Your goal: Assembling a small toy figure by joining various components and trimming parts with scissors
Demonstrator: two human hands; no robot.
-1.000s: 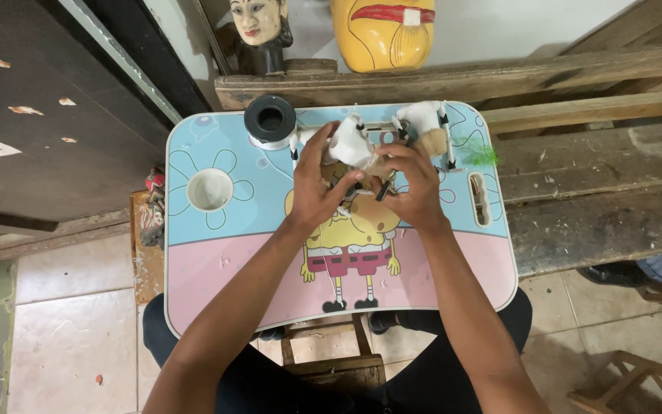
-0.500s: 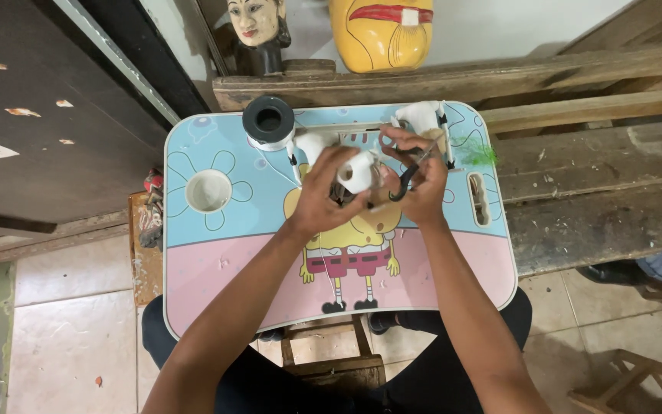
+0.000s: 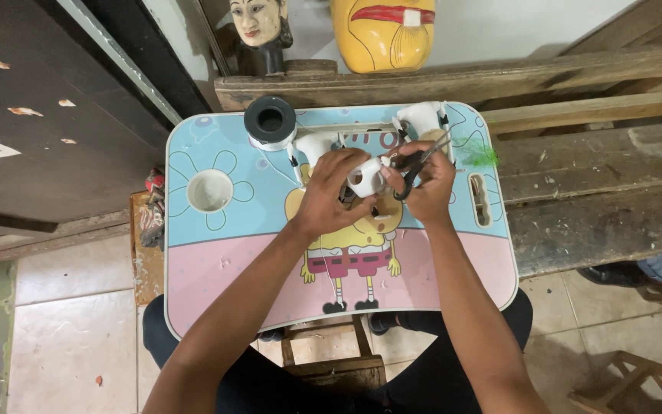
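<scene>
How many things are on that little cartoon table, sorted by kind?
White pieces: 3, one in the left hand, two more lying behind
Scissors: 1, in the right hand
Tape roll: 1
Green tuft: 1
Total: 6

Tape roll (image 3: 270, 121) rear-left; pink tabletop (image 3: 239, 280) unobstructed.

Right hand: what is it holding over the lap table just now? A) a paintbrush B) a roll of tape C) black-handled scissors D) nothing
C: the right hand grips black-handled scissors, blades pointing up and right, beside the small white piece that the left hand holds.
</scene>
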